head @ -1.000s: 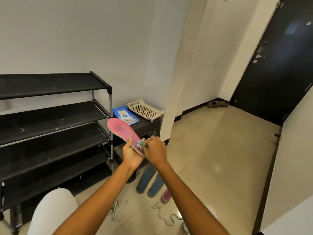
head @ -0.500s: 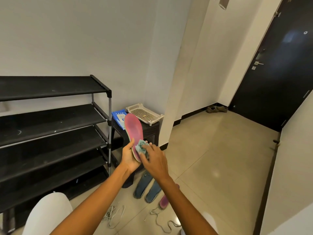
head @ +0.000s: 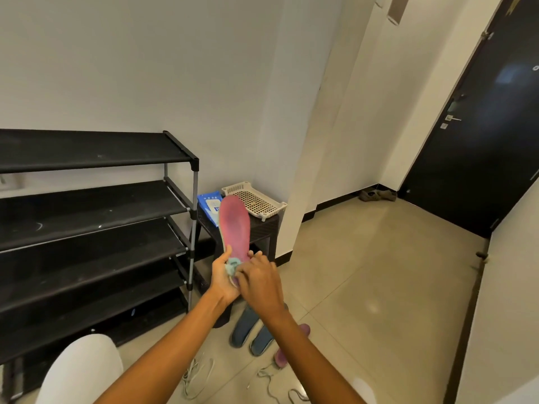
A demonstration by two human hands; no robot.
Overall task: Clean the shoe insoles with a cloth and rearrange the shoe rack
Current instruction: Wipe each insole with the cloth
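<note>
The person's left hand (head: 224, 279) is gripping the heel of the pink insole (head: 235, 225) standing upright above it, while the right hand (head: 259, 282) is pinching a pale cloth (head: 232, 265) against it; firm, full-length strokes toward the toe would probably clean best.

Both forearms bare, stretched forward from bottom of frame, converging at centre. Left hand (head: 223, 279) raised, palm toward right, thumb up along one edge of pink insole (head: 235, 225), fingers wrapped behind its lower end; insole held near upright. Right hand (head: 260, 282) just beside left, touching it, back of hand toward camera, fingers curled and pressed down on small teal cloth (head: 232, 265) against insole's lower part. Wrists close together, right slightly lower.
</note>
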